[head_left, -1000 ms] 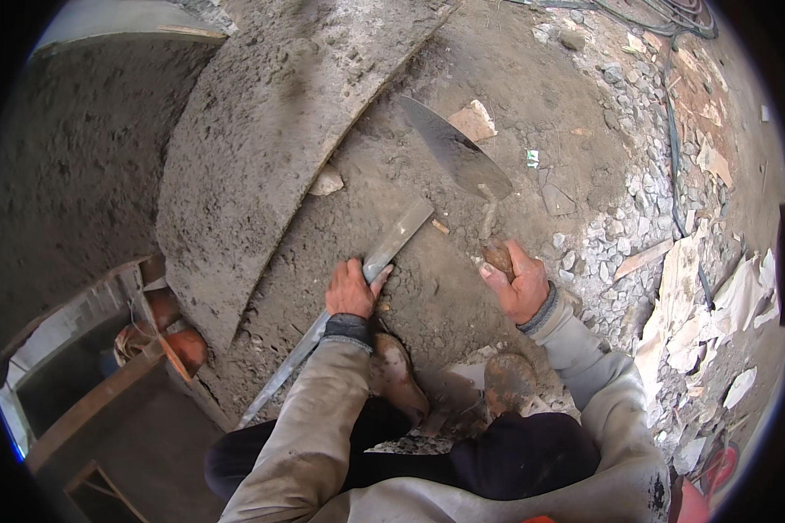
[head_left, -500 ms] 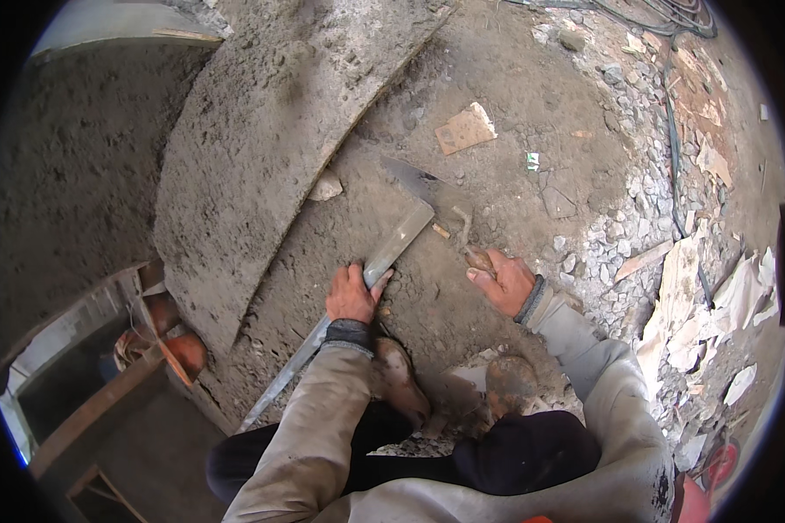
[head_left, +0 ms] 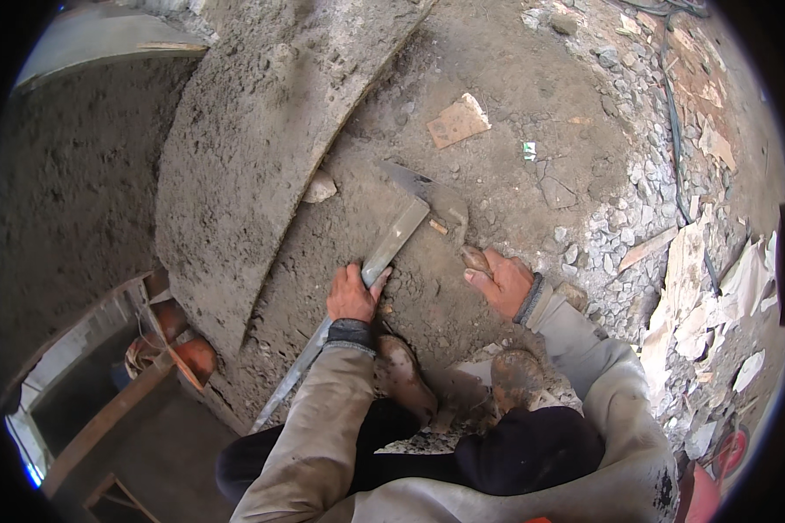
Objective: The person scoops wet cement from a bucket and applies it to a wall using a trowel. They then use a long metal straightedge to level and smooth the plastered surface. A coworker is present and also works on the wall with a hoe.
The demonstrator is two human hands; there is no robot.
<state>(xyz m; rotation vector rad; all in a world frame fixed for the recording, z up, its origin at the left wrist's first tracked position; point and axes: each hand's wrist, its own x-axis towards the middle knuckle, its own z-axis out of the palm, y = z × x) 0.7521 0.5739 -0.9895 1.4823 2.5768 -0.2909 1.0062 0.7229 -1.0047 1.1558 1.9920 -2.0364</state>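
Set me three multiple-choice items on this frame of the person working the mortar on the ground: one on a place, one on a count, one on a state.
1. Where does the small tan tile piece lie?
A. on the mortar beyond the trowel blade
B. under the left forearm
C. on the curved slab

2. How many mud-caked shoes show between the forearms?
A. one
B. two
C. four

3. What is the left hand doing?
A. hanging free
B. gripping the flat metal straightedge
C. resting on a shoe

Answers: 1 A, the tile piece lies past the trowel, off the curved slab. 2 B, a left shoe and a right shoe show. 3 B, the left hand closes around the straightedge; the right hand grips the trowel handle.
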